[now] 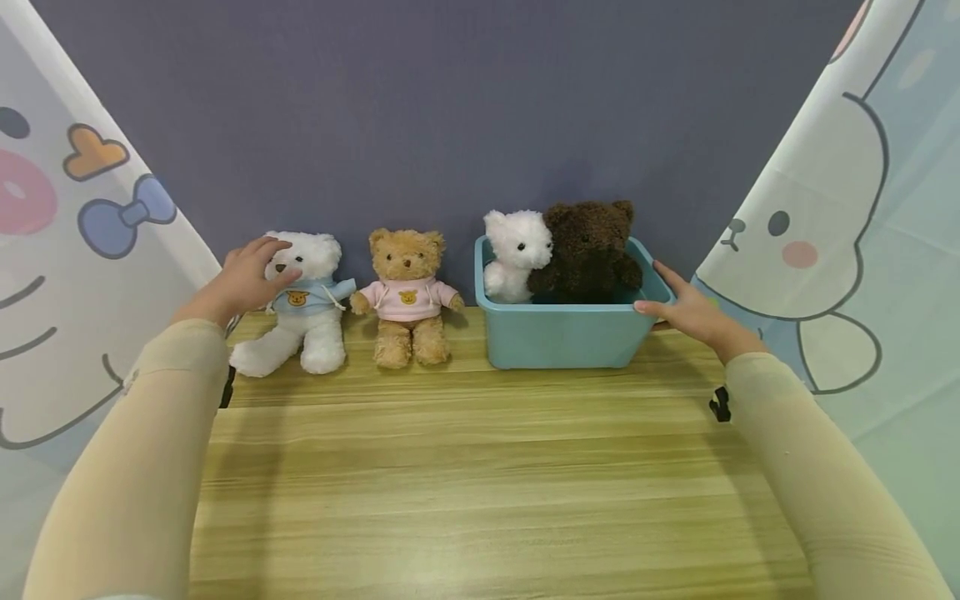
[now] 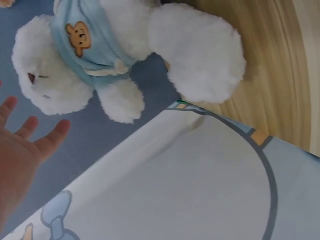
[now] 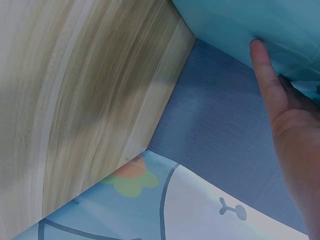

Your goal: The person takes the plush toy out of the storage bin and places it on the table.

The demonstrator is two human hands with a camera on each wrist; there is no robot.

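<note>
White bear in blue shirt (image 1: 307,304) sat on the counter (image 1: 480,467); my left hand (image 1: 247,279) hovered at its head, fingers spread, gripping nothing. My right hand (image 1: 693,312) lay flat against the teal bin (image 1: 562,333). Best practice: grasp the torso, keep the bin braced

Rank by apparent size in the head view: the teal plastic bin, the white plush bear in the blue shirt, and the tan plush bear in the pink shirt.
1. Teal plastic bin, clearly largest.
2. White plush bear in the blue shirt.
3. Tan plush bear in the pink shirt, only slightly smaller; both bears sit equally far back, so the margin is thin.
</note>
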